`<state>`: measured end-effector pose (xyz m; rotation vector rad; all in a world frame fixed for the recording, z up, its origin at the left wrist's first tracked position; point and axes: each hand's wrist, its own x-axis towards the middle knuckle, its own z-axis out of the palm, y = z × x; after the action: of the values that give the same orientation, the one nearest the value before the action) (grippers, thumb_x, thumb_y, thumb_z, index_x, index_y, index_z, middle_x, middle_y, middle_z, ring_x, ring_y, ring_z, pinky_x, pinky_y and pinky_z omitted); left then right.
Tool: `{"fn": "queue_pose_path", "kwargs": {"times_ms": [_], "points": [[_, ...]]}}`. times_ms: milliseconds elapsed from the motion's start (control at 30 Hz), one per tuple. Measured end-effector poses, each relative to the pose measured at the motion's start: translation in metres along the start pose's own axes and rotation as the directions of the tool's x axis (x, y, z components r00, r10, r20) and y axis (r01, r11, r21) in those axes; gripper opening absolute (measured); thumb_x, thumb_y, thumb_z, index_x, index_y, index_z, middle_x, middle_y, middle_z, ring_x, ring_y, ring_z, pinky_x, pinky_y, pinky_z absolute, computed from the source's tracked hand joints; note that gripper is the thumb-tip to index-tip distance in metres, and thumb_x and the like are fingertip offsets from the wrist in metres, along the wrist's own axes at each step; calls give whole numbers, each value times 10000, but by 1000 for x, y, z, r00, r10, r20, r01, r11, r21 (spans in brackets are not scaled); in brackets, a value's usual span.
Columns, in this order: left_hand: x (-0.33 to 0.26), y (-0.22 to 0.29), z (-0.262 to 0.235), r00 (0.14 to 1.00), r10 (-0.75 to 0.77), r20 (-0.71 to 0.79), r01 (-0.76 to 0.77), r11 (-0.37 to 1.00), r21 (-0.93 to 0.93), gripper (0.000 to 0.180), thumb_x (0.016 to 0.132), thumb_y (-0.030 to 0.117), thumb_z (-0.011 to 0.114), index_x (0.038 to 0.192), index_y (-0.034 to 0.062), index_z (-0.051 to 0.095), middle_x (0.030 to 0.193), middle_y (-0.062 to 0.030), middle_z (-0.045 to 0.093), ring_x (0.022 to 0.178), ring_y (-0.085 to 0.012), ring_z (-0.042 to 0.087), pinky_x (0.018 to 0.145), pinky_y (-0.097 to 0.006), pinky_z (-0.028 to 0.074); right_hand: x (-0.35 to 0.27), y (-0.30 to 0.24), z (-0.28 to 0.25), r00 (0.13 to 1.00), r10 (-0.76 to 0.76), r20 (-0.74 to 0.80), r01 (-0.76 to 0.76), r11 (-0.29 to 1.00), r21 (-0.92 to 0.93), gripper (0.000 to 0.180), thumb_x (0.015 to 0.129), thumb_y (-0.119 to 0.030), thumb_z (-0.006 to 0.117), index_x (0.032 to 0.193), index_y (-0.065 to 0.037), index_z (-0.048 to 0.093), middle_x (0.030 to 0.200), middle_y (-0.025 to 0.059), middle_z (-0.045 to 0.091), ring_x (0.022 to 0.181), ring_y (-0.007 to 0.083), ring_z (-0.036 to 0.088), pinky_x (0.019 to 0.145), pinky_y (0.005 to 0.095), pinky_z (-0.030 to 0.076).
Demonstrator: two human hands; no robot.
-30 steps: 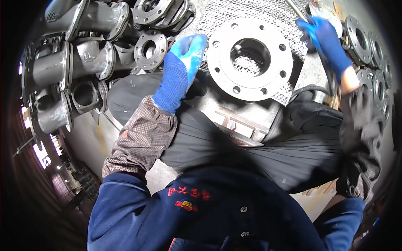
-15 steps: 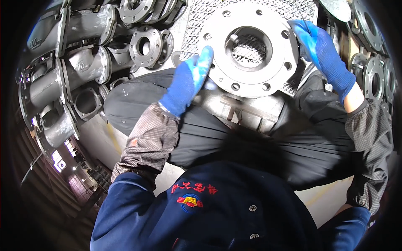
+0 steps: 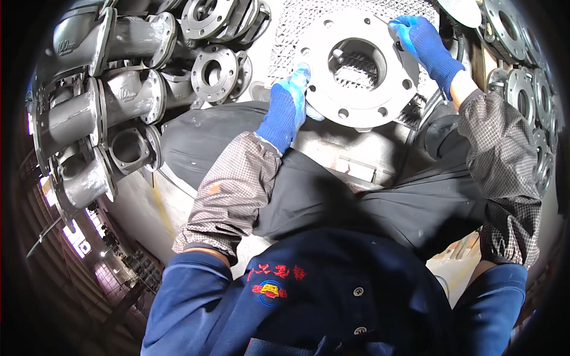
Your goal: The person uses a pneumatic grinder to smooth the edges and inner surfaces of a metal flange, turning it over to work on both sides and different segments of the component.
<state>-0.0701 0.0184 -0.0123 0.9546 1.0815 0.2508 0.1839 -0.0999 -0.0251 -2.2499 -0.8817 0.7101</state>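
A round grey metal flange (image 3: 323, 62) with bolt holes around a wide central bore faces up in front of me; it looks like one end of a flanged casting. My left hand (image 3: 286, 107), in a blue glove, grips its left edge, thumb on the face and fingers partly hidden beneath. At the upper right rim my right hand (image 3: 424, 47), also gloved in blue, is closed with its fingertips on the edge. Under the flange lies a metal mesh grating (image 3: 291, 35), seen also through the bore.
Grey flanged pipe castings (image 3: 127, 98) are stacked at the left, with a smaller flanged piece (image 3: 214, 72) nearer the grating. More flanged castings (image 3: 522, 95) stand at the right. My bent legs (image 3: 208, 139) are close below the work. A pale round disc (image 3: 462, 10) is at the top right.
The flange sits slightly further right and higher in view, turned a little. My right hand has shifted left and up along its rim; my left hand stays at the left edge.
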Motion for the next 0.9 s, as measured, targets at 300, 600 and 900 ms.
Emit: {"fn": "queue_pose_path", "kwargs": {"times_ms": [300,600,900], "points": [[5,13,-21,999,-20,-31,25,988,152,386,963,397,445,1063,52,589,875,-50,640,649,-117,613,477,-225,469,0,-28,-14,803,-560,205,514,477,-713,235,852,-197,498,843,-17,649,719,175,638,651,308,631,631,410,506],[7,12,-28,989,-96,-117,110,986,125,406,966,405,408,1176,85,544,975,-35,632,705,-106,616,460,-225,466,-30,-120,-25,990,-139,28,138,989,47,223,828,-157,528,796,20,661,685,187,644,588,250,637,581,344,510],[15,-12,-52,992,124,14,-125,983,135,334,950,378,454,1031,78,575,782,-17,568,501,-101,525,364,-215,428,-24,-66,-10,985,-159,-72,167,978,127,301,898,-261,556,1066,-38,669,810,52,652,705,94,573,659,253,473]]}}
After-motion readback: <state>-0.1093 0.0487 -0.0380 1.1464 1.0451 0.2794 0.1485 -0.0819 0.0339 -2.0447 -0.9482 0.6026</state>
